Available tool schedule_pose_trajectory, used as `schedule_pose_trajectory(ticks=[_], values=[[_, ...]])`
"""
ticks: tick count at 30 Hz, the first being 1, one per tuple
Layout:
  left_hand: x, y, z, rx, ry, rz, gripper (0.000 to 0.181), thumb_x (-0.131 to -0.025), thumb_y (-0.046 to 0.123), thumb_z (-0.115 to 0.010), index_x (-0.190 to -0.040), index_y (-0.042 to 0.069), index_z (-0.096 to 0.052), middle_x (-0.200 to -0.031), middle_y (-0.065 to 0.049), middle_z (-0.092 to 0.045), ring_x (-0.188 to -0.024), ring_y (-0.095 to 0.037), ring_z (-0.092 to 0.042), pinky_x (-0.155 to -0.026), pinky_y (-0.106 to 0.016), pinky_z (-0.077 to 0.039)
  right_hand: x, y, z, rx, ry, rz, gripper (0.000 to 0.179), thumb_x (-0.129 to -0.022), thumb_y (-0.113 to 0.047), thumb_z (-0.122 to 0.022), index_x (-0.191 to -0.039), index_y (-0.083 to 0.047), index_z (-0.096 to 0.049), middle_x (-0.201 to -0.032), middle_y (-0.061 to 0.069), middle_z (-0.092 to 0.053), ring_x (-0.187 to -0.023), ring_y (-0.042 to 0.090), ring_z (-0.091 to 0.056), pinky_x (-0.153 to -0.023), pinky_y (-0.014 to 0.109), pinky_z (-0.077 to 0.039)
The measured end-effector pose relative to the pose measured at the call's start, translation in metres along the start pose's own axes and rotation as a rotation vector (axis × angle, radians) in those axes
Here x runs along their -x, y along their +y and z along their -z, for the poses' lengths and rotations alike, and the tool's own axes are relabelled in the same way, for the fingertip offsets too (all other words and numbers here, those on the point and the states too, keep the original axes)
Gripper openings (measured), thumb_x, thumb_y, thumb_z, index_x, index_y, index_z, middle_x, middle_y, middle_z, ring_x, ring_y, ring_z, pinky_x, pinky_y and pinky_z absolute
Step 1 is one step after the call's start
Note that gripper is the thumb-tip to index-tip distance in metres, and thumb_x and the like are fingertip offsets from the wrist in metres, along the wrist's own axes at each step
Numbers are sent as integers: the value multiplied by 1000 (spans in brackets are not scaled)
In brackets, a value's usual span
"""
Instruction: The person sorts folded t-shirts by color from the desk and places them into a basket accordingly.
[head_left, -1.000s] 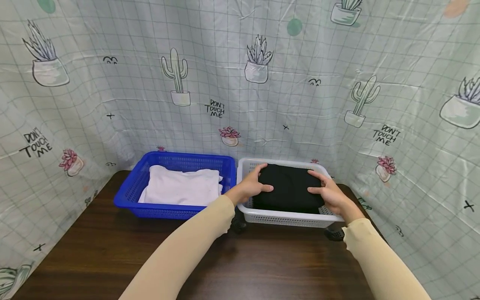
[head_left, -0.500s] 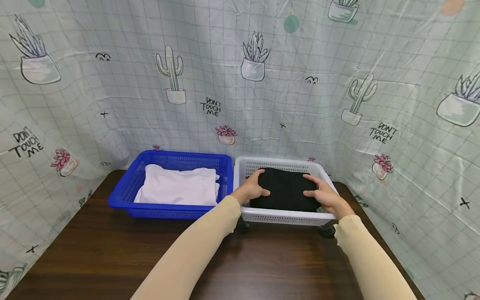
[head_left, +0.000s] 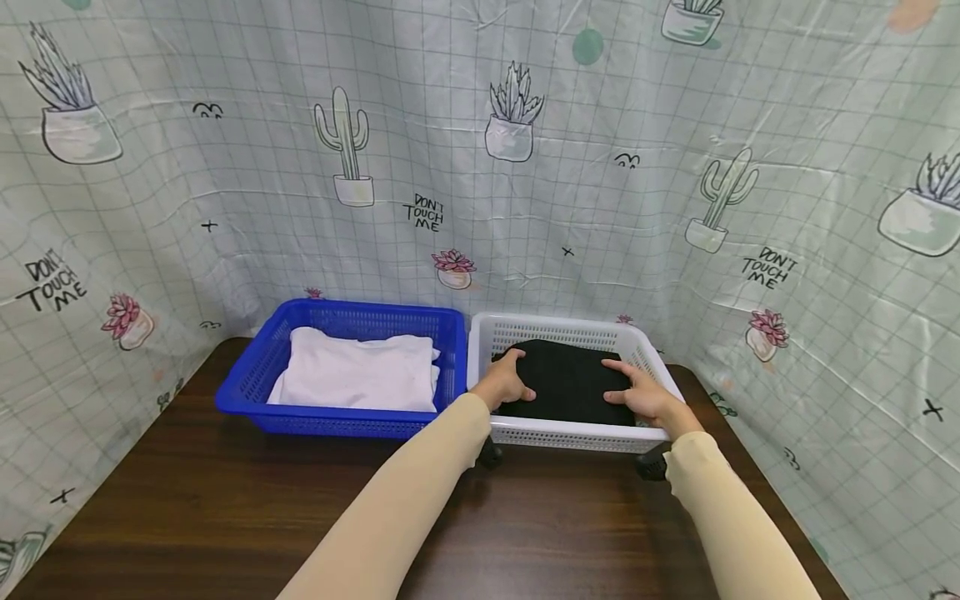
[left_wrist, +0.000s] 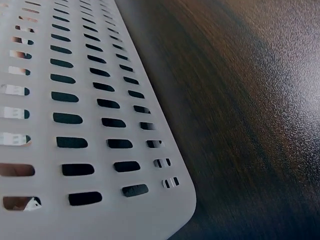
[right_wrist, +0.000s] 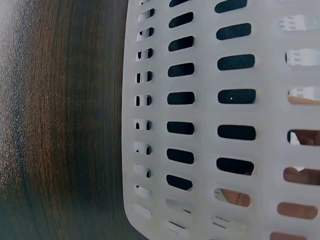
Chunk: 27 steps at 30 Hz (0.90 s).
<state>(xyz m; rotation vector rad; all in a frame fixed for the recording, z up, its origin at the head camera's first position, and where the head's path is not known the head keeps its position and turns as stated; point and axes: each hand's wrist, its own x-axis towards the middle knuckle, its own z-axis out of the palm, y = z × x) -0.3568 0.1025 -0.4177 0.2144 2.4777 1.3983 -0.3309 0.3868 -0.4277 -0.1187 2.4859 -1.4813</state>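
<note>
A folded black cloth [head_left: 570, 383] lies down inside the white plastic basket [head_left: 570, 434], within its rim. My left hand [head_left: 504, 383] grips the cloth's left side, thumb on top. At the right side my right hand [head_left: 642, 395] holds it likewise, thumb and forefinger spread over the top. The other fingers are hidden by the cloth and basket. Both wrist views look at the slotted basket wall [left_wrist: 103, 170] from outside. Dark fabric [right_wrist: 237, 97] and bits of the hands show through the slots.
A blue plastic basket [head_left: 337, 423] with folded white cloth [head_left: 360, 375] stands directly left of the white one. Both sit on a dark wooden table [head_left: 225, 500] against a patterned curtain [head_left: 420, 150]. Black wrist devices [head_left: 652, 463] hang below the wrists, near the basket's front.
Both hands have lowered the black cloth deeper into the white basket. More of the basket's back wall shows. The head view has shifted slightly, while the blue basket stays put.
</note>
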Motion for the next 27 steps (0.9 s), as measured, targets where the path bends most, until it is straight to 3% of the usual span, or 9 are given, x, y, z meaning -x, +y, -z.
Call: schedule_pose_trajectory(ticks=[2,5,12,18,23,27], values=[[1,0,0,-12,0,3,83,-93,6,-83,-163,17,-40,-165,-21,-39,-148,-40,-44,-111,-51,-49,0,-1,-1,27,-3,-6,78,-105,0,-61,-169,-2,-17,-164,37,-26,-123,33,-63,-95,40,-57],[2,0,0,-34,3,9,81,-93,7,-83,-163,16,-41,-165,-23,-39,-149,-41,-43,-112,-52,-48,2,-4,-2,44,-2,-32,77,-105,0,-61,-169,-2,-17,-165,37,-23,-137,47,-51,-102,49,-55],[8,4,0,-108,-2,27,79,-95,10,-82,-162,15,-41,-164,-23,-41,-148,-39,-45,-113,-50,-48,4,-8,-3,101,-2,-70,77,-105,-2,-63,-169,-3,-20,-164,38,-26,-134,47,-53,-100,49,-55],[9,4,0,-172,-12,38,76,-96,12,-81,-162,12,-43,-165,-19,-43,-152,-36,-41,-117,-50,-44,0,-5,-4,291,28,-28,73,-103,-7,-66,-165,0,-29,-163,39,-27,-145,53,-38,-115,62,-39],[10,6,10,-216,-118,33,79,-99,13,-78,-166,10,-36,-168,-17,-39,-153,-37,-40,-115,-52,-46,-1,-8,-7,403,35,-9,70,-103,-9,-66,-163,2,-31,-163,40,-27,-148,56,-33,-119,68,-31],[19,17,30,-281,-230,-51,75,-100,13,-76,-164,7,-38,-166,-19,-41,-148,-38,-46,-114,-52,-47,1,-16,-9,594,65,-11,68,-102,-11,-66,-160,7,-36,-158,41,-37,-145,57,-39,-117,67,-35]])
